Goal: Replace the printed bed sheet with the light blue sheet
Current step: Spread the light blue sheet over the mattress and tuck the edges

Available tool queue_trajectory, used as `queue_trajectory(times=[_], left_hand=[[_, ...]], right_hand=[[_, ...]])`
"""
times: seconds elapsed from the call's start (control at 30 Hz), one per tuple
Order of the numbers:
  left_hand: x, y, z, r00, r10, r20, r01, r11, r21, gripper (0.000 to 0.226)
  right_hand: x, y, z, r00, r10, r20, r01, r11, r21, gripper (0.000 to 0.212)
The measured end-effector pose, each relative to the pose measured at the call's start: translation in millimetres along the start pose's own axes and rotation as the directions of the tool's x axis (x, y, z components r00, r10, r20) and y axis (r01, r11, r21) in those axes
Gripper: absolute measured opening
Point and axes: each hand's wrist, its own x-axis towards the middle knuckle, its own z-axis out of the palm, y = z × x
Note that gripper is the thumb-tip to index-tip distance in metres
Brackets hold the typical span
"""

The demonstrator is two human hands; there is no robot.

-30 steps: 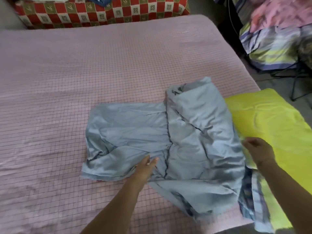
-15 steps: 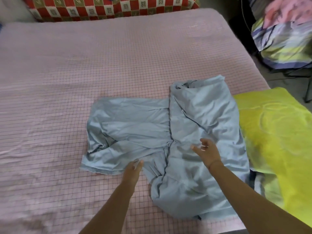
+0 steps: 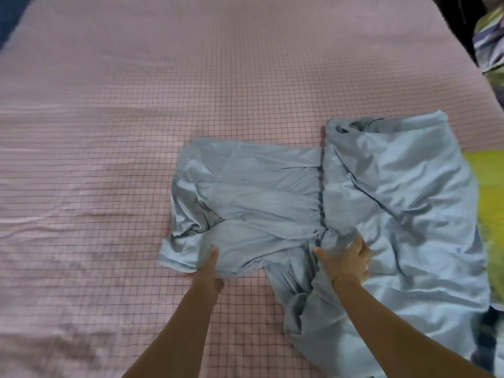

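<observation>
Your light blue sheet (image 3: pixel 368 186) is limp. Left hand (image 3: pixel 208 268) pinches its edge; right hand (image 3: pixel 346 257) grip unclear. Take the corner (image 3: pixel 165 257) just left.

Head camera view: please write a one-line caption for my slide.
Light blue sheet lies crumpled on a pink checked bed; left hand pinches its near edge, right hand rests mid-sheet.

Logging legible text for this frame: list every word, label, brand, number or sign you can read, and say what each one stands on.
None: no readable text, number or sign shows in this frame.
Light blue sheet: plain fabric, no tag or print in view.
Pink checked bed cover: only a grid of dark lines.
Yellow cloth: plain colour, no lettering.
Striped bedding at the right edge: stripes only, and blurred.
</observation>
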Motion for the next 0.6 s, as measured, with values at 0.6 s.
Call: queue_trajectory(times=[0.6], left_hand=[[83, 43, 90, 0.994, -0.067, 0.085, 0.07, 0.997, -0.044, 0.06]], right_hand=[[46, 19, 14, 0.999, 0.039, -0.037, -0.036, 0.997, 0.067, 0.095]])
